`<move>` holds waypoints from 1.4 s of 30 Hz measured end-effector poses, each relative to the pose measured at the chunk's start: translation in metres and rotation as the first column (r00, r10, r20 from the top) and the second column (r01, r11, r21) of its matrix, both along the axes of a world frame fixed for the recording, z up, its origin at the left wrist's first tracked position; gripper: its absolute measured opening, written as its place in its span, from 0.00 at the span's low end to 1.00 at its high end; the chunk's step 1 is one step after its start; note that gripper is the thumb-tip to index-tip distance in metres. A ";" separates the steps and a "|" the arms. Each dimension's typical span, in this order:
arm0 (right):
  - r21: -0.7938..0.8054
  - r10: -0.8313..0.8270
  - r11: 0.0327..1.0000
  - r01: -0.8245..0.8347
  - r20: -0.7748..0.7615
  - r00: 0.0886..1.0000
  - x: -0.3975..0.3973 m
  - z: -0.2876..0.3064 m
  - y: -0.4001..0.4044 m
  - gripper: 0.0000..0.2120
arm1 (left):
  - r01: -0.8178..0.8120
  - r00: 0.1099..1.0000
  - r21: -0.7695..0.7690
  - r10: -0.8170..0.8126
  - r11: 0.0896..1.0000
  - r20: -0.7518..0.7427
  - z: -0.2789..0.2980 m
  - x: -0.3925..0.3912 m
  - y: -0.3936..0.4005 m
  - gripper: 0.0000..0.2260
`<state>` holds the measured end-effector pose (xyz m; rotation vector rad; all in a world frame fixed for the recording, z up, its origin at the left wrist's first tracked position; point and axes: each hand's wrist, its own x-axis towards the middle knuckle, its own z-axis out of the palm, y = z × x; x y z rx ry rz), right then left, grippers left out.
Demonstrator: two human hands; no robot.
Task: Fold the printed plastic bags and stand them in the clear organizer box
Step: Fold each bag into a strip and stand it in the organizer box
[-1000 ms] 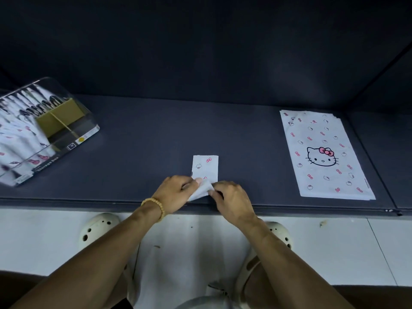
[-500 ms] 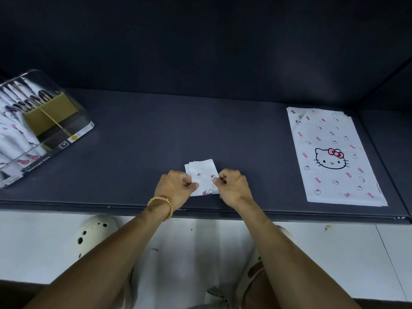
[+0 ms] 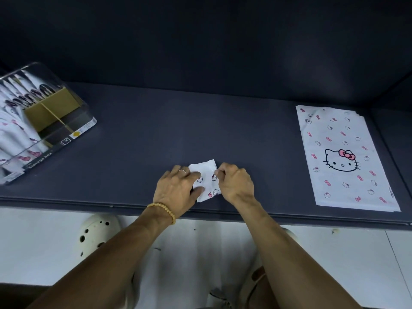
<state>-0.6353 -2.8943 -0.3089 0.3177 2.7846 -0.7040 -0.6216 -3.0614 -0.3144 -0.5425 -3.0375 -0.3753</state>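
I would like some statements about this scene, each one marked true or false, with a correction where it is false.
1. Both hands touch the small folded bag. True: the left hand and the right hand are on it.
2. The stack of flat bags lies at the left end of the shelf. False: it lies at the right end.
3. The clear organizer box already holds folded bags. True.
4. The folded bag stands inside the box. False: it lies on the dark shelf, between the hands.
5. A bead bracelet is on the right wrist. False: it is on the left wrist.
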 end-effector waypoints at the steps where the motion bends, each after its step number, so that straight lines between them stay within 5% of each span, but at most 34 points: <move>1: 0.001 0.002 1.000 -0.002 0.005 1.000 -0.002 0.000 0.000 0.12 | 0.009 1.000 -0.019 -0.009 1.000 0.006 -0.001 -0.001 -0.002 0.14; 7: -0.143 -0.066 0.987 0.072 0.050 0.997 -0.008 0.005 0.008 0.11 | 0.120 0.987 -0.133 -0.104 0.984 0.122 -0.004 -0.014 -0.002 0.22; 15: -0.165 -0.079 0.983 0.081 0.017 0.997 -0.016 0.006 0.030 0.05 | 0.224 0.973 -0.235 -0.230 0.946 0.001 -0.004 -0.019 0.017 0.19; 19: 0.115 0.066 0.992 -0.050 -0.142 0.988 -0.009 0.002 0.029 0.09 | 0.309 0.950 -0.159 -0.299 0.938 0.087 -0.014 -0.032 0.022 0.21; 23: 0.398 0.319 0.904 -0.156 -0.385 0.866 0.024 -0.008 0.018 0.12 | 0.346 0.928 -0.077 -0.330 0.935 0.171 -0.022 -0.035 0.018 0.22; 30: 0.285 0.293 0.936 -0.204 -0.313 0.904 0.037 -0.026 -0.005 0.26 | 0.326 0.934 -0.056 -0.312 0.944 0.176 -0.022 -0.035 0.017 0.23; 37: 0.345 0.312 0.914 -0.212 -0.264 0.913 0.052 -0.026 0.052 0.20 | 0.316 0.942 -0.102 -0.299 0.943 0.150 -0.028 -0.033 0.018 0.23; 40: 0.260 0.286 0.936 -0.236 -0.173 0.943 0.051 -0.020 0.060 0.20 | 0.296 0.949 -0.088 -0.283 0.951 0.137 -0.026 -0.031 0.019 0.22; 42: 0.156 0.140 0.982 -0.107 -0.215 0.966 0.048 -0.013 0.055 0.17 | 0.280 0.959 -0.085 -0.275 0.956 0.072 -0.022 -0.028 0.021 0.22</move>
